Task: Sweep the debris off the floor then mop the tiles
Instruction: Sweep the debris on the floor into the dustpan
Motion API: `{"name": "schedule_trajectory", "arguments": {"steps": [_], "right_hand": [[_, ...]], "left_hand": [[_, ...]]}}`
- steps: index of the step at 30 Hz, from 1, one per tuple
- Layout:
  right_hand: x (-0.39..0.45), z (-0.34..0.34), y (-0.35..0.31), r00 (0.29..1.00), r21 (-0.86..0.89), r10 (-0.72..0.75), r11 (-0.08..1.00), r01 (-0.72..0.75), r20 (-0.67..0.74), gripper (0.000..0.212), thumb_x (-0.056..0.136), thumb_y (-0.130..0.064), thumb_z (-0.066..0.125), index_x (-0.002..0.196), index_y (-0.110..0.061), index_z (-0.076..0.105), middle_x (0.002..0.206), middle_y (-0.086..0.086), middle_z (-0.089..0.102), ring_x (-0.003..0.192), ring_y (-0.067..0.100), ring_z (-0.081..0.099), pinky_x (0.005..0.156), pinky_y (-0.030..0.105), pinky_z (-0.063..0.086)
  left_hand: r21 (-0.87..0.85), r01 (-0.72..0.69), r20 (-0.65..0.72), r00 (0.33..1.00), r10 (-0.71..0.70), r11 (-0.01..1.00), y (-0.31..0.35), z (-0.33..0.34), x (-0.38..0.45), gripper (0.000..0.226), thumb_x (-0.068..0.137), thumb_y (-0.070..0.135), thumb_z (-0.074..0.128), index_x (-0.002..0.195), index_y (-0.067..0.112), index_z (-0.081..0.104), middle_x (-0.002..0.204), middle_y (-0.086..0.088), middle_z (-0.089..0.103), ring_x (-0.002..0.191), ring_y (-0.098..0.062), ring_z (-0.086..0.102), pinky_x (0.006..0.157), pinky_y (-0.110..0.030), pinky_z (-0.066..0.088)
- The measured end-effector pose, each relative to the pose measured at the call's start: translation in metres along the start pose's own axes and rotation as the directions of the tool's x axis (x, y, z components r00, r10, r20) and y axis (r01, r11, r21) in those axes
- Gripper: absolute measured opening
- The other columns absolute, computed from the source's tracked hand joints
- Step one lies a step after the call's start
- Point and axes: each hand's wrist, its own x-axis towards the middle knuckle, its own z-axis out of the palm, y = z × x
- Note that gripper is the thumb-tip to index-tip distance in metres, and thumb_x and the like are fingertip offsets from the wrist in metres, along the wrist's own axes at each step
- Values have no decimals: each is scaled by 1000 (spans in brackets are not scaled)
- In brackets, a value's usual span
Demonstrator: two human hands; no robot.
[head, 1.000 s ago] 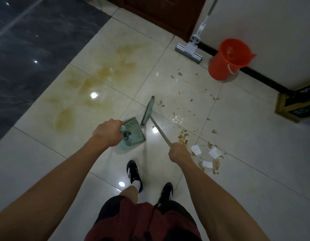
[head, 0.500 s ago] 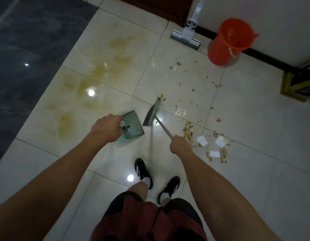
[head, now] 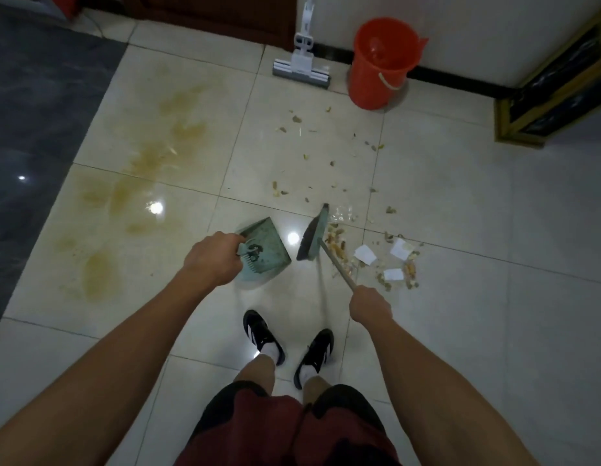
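Note:
My left hand (head: 213, 258) grips the handle of a green dustpan (head: 263, 252) held low over the cream tiles. My right hand (head: 369, 304) grips the thin handle of a green broom (head: 314, 235), whose head stands just right of the dustpan. Debris (head: 339, 245) of nut shells, crumbs and three white paper scraps (head: 364, 254) lies to the right of the broom head and scatters farther back. A yellowish spill stain (head: 147, 183) spreads over the tiles at the left. A white sponge mop (head: 302, 67) leans on the far wall beside an orange bucket (head: 381, 62).
A dark marble floor strip (head: 33, 105) runs along the left. A gold-framed dark cabinet (head: 558, 92) stands at the far right by the white wall. A dark wooden door (head: 208, 15) is at the back. My feet in black shoes (head: 285, 348) stand just behind the dustpan.
The broom head has swung to the right, toward the debris pile. The dustpan has shifted slightly with my left hand. My view has turned so the mop and bucket sit more central.

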Motion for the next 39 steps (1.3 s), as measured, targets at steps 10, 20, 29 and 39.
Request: {"name": "schedule_trajectory", "arguments": {"steps": [10, 20, 29, 39], "right_hand": [[-8, -5, 100, 997, 112, 71, 992, -67, -35, 29, 98, -14, 43, 122, -10, 59, 119, 8, 62, 104, 23, 63, 74, 30, 45], [-10, -25, 95, 995, 212, 2, 977, 20, -103, 28, 95, -15, 47, 120, -10, 59, 115, 10, 63, 100, 26, 64, 74, 31, 47], [21, -53, 18, 993, 143, -68, 986, 82, -99, 29, 95, -16, 48, 121, -10, 58, 118, 11, 62, 102, 27, 63, 76, 32, 48], [65, -92, -147, 992, 76, -115, 990, 119, -47, 32, 94, -19, 47, 121, -11, 60, 115, 9, 65, 101, 27, 64, 76, 33, 52]], "left_hand": [[91, -101, 8, 995, 101, 991, 105, 29, -10, 29, 87, 19, 56, 110, 29, 70, 91, -3, 68, 77, -25, 64, 71, -39, 59], [76, -109, -31, 993, 111, 991, 129, 8, -10, 20, 86, 18, 63, 102, 24, 72, 91, -4, 69, 80, -27, 64, 74, -40, 58], [37, -38, -70, 997, 41, 999, 57, -26, 24, 25, 84, 17, 59, 104, 27, 71, 93, -6, 68, 82, -29, 65, 73, -39, 57], [-62, 22, -20, 1000, -23, 998, -75, -92, 98, 24, 86, 25, 59, 107, 25, 69, 98, -6, 69, 83, -27, 65, 71, -34, 55]]}}
